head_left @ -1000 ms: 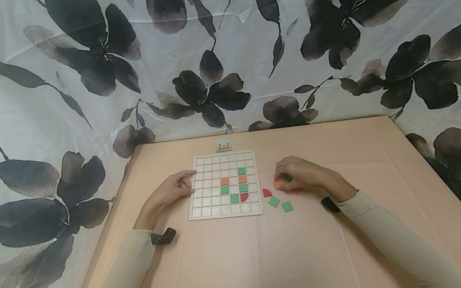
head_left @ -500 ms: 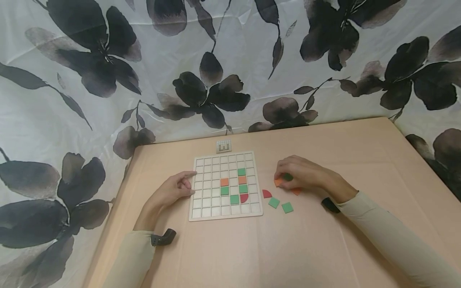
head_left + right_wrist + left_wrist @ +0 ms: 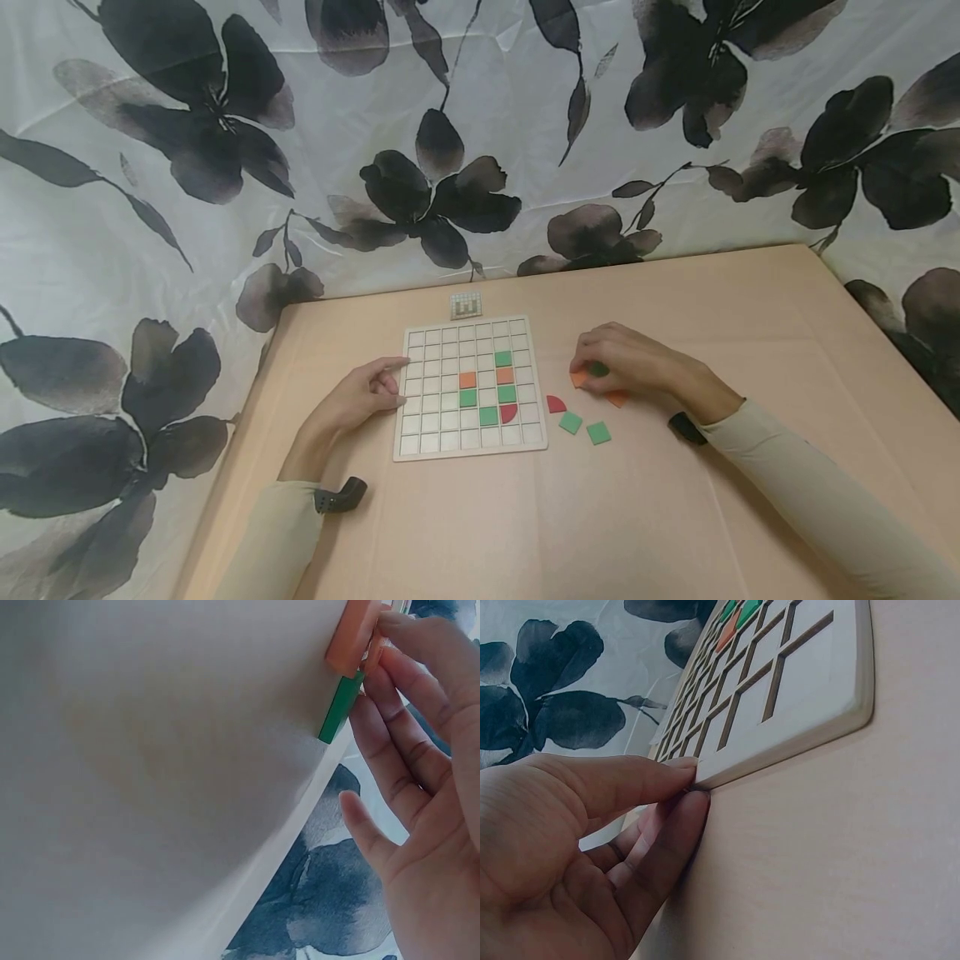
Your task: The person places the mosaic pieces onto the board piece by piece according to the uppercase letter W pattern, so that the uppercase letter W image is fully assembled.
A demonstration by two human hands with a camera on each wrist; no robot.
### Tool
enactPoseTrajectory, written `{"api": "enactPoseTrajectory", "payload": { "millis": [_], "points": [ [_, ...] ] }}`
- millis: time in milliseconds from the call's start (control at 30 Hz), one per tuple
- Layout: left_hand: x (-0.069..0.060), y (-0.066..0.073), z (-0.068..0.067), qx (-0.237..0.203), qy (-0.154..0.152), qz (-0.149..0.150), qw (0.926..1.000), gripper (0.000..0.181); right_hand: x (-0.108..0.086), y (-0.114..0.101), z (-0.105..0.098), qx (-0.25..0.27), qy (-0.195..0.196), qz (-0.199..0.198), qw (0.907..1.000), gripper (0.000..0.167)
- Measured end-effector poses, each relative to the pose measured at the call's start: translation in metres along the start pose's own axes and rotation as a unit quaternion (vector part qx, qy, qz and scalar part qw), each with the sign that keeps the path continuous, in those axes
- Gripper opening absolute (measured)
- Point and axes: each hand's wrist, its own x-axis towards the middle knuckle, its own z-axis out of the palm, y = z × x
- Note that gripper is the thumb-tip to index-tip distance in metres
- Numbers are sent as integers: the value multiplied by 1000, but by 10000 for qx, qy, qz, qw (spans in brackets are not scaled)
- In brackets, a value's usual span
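We log: left hand (image 3: 358,390), grip apart, tips touching gridded board (image 3: 438,421) | right hand (image 3: 626,360), grip clamped on orange tile (image 3: 578,379), right of board | green tiles (image 3: 598,432) near, on counter (image 3: 637,517).

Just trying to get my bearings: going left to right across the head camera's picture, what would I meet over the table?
Left sleeve, left hand, white grid board, loose red quarter-circle piece, right hand, right sleeve.
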Motion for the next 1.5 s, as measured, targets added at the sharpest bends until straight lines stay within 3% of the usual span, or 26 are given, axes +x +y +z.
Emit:
{"api": "enactPoseTrajectory", "payload": {
  "millis": [233,467,800,1500],
  "points": [
    [1,0,0,-84,8,-14,10000,67,1,0,-2,-114,-70,199,9997,15],
    [1,-1,0,-28,-30,100,9999,67,4,0,-4,-160,-191,157,9996,14],
    [1,2,0,-63,-13,-20,10000,67,6,-1,-7,-92,-228,265,9993,14],
    [-1,0,0,-7,-10,21,10000,66,17,-13,-19,84,-151,148,9997,11]
  ]
}}
